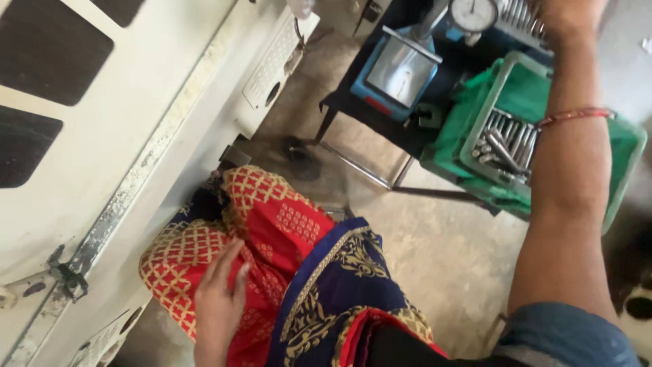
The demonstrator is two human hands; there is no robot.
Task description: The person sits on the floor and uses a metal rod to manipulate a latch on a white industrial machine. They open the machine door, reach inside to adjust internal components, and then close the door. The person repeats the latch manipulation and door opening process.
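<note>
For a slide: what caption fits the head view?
Left hand rests on red patterned cloth; right hand reaches above green crate of metal rods.

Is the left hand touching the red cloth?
Touching. The head view shows the left hand lying flat on the red cloth, no gap.

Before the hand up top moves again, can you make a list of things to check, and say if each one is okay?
1. Right hand in view: not ok, it is cut off at the top edge.
2. What the right hand holds: cannot tell.
3. Left hand free: ok, open and resting on the red patterned cloth.
4. Metal rods contained: ok, they lie inside the green crate.
5. Dial gauge readable: cannot tell, too blurred.
</note>
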